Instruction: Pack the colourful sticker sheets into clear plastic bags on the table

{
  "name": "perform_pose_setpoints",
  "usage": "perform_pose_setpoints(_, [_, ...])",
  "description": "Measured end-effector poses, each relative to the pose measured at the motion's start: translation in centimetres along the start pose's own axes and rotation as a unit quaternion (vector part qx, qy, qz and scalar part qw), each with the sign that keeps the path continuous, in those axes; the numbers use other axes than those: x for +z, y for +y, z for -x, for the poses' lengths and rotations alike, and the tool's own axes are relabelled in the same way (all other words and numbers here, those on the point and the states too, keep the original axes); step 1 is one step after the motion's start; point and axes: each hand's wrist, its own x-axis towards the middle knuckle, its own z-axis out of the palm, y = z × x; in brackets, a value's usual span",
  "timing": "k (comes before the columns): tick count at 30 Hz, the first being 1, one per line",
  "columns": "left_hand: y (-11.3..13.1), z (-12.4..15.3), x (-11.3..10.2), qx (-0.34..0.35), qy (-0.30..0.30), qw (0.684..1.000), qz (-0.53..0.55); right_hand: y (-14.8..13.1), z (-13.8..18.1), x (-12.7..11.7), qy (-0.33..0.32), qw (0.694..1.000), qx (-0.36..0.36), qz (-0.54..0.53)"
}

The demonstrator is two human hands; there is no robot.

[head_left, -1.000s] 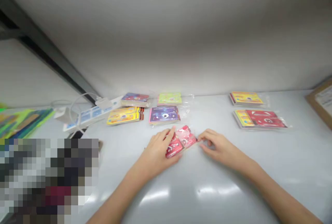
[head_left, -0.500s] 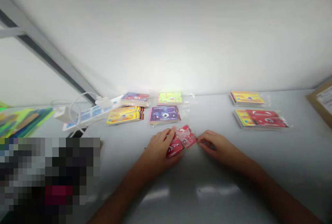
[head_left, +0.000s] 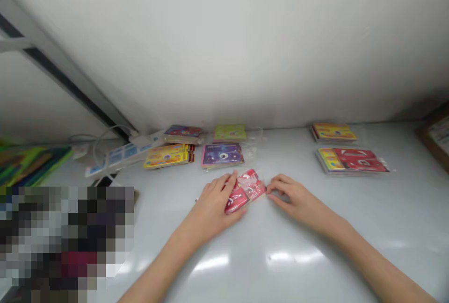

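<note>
The left hand [head_left: 215, 205] holds the packet of red cards [head_left: 249, 191] on the table [head_left: 266, 247], its fingers over the far side and its thumb at the near edge; the right hand [head_left: 293, 198] sits at the packet's right end, thumb and fingertips close together, though whether they pinch the plastic cannot be told. For good control, press evenly with the left palm and work the right fingertips lightly at the end, without bending cards or nudging the purple packet [head_left: 222, 154] just beyond the 2 hands.
</note>
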Motion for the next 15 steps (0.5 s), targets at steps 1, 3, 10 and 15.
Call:
perform_pose_setpoints(1, [-0.04, 0.01, 0.04, 0.003, 0.004, 1.000, 0.001, 0.05, 0.00, 0.02, -0.002, 1.000, 0.000, 0.001])
perform_pose_setpoints(3, [-0.13, 0.03, 0.14, 0.010, 0.009, 1.000, 0.003, 0.17, -0.02, 0.07, -0.004, 1.000, -0.003, 0.001])
perform_pose_setpoints(10, [-0.19, 0.04, 0.22, 0.011, 0.010, 1.000, -0.004, 0.25, -0.04, 0.14, -0.004, 1.000, -0.006, -0.004])
perform_pose_setpoints(15, [-0.19, 0.05, 0.19, 0.010, 0.007, 1.000, -0.004, 0.29, -0.09, 0.16, 0.001, 1.000, -0.008, -0.003])
